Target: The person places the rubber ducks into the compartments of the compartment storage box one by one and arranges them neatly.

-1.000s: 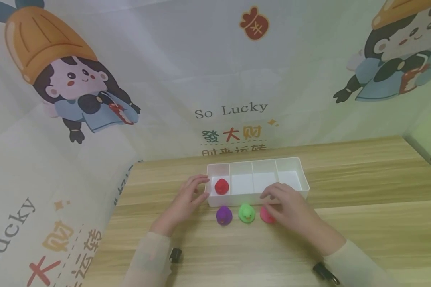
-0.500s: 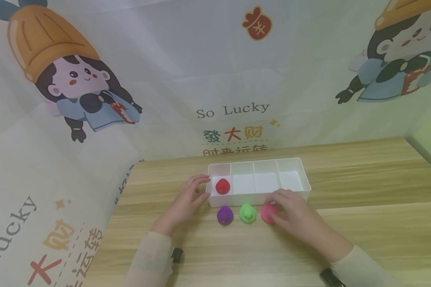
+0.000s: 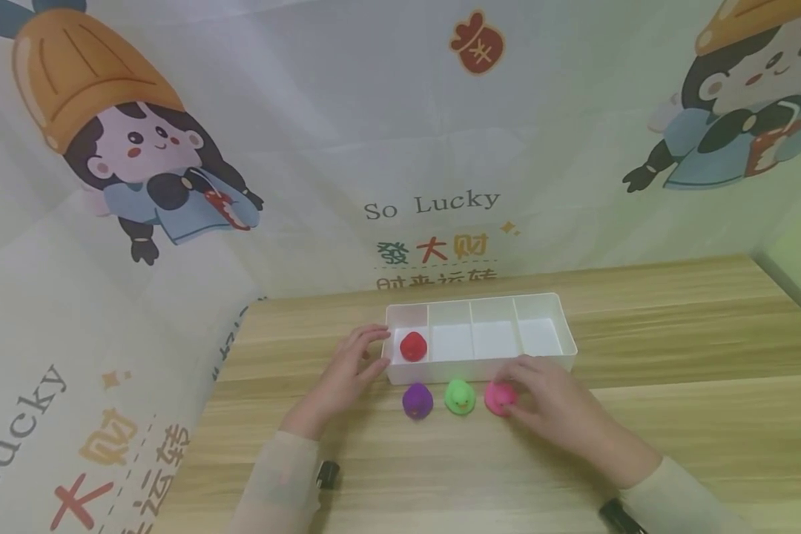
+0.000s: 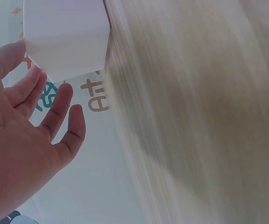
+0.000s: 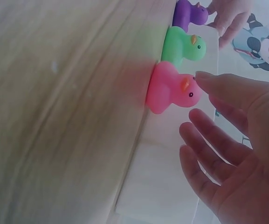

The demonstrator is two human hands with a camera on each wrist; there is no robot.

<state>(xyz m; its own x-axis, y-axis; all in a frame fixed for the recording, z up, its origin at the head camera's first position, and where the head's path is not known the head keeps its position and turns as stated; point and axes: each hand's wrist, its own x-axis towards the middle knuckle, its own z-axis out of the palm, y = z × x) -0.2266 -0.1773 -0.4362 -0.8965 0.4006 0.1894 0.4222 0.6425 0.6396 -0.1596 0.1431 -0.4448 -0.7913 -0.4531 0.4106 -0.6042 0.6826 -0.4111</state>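
Observation:
In the head view a white box [image 3: 480, 370] with several compartments stands on the table, a red rubber duck [image 3: 413, 346] in its leftmost one. My left hand [image 3: 347, 374] is at the box's left end, thumb and fingertips right at its edge and the fingers loosely spread. A purple duck [image 3: 417, 400], a green duck [image 3: 460, 397] and a pink duck [image 3: 499, 399] line up in front of the box. My right hand [image 3: 557, 404] reaches over the pink duck; in the right wrist view its thumb [image 5: 227, 88] is beside the duck's head, the other fingers spread and relaxed.
The wooden table [image 3: 694, 430] extends to both sides of the box. Behind it hangs a printed cloth [image 3: 574, 185] with cartoon figures and lettering. Black straps with a device [image 3: 328, 475] show at the wrists.
My right hand has shifted slightly right and toward me, from covering most of the pink duck to beside it, so more of the duck shows. The left hand stays at the box.

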